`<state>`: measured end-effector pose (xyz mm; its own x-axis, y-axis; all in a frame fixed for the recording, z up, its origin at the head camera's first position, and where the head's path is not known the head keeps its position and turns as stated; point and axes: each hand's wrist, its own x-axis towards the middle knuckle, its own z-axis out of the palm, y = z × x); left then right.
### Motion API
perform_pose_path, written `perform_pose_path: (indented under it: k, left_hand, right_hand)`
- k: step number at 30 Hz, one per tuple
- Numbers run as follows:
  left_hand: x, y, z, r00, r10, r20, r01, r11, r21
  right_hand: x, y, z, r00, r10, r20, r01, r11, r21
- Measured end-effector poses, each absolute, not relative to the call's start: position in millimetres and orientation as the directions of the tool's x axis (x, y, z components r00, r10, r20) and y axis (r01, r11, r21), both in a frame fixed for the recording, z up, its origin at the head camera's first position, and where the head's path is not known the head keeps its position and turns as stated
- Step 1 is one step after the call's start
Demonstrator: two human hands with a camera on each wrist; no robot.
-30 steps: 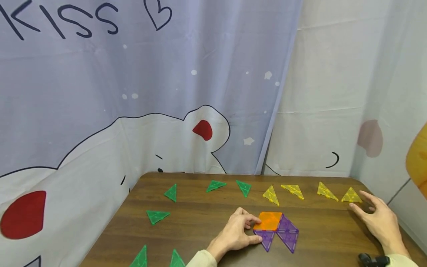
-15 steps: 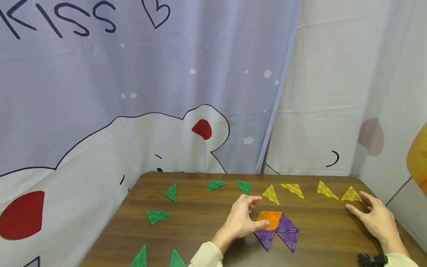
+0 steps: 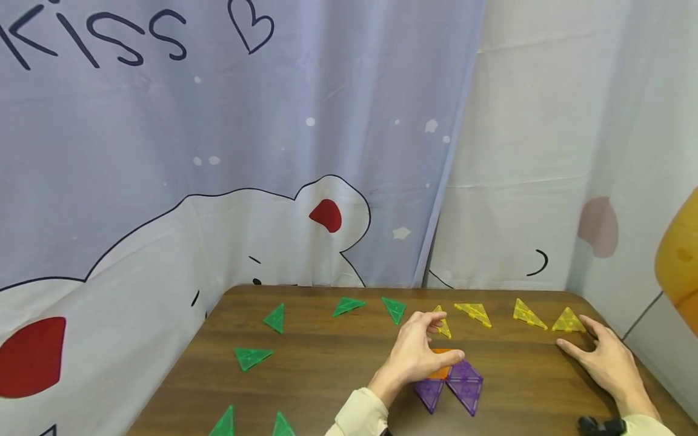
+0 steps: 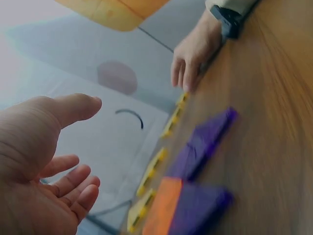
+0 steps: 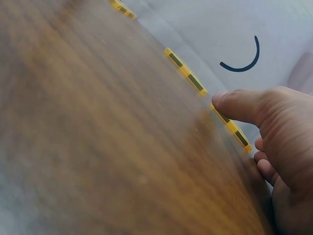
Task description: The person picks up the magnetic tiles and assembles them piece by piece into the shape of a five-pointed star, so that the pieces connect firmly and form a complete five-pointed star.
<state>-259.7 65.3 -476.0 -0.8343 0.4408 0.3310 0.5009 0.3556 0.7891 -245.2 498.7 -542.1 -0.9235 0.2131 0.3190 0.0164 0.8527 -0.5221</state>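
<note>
My left hand (image 3: 417,348) hovers over the orange square tile (image 3: 438,374), its thumb and fingers apart with nothing between them, and partly hides that tile in the head view. Purple triangle tiles (image 3: 429,393) adjoin the orange one below and on its right, as the left wrist view also shows with the purple tile (image 4: 198,142). At the far right, my right hand (image 3: 602,357) lies beside the rightmost yellow triangle tile (image 3: 568,321). Its thumb (image 5: 239,105) is extended over the near edge of a yellow tile (image 5: 232,128) in the right wrist view, fingers loosely bent.
Along the back of the wooden table (image 3: 338,387) lie more yellow triangles (image 3: 473,313) and green triangles (image 3: 348,306). Further green triangles (image 3: 253,358) lie on the left side. A printed curtain (image 3: 272,139) hangs right behind the table.
My left hand has let go of the orange and purple tiles, lifted and moved right and away over them, its fingers spreading. My right hand stays by the yellow tile.
</note>
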Motion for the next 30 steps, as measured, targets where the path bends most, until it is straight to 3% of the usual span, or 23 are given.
perform_pose_path:
  k: [16,30]
  left_hand:
    - [-290.8,157.7,-443.8,-0.812,0.475,0.337,0.561,0.482,0.672]
    - [-328.4,195.6,-458.4,-0.812,0.491,0.316,0.526,0.379,0.761]
  right_hand:
    - [-245.8,500.3,-544.6,-0.930,0.221,0.293,0.033,0.845,-0.534]
    - [-244.2,502.6,-541.2,-0.938,0.240,0.250,0.052,0.809,-0.585]
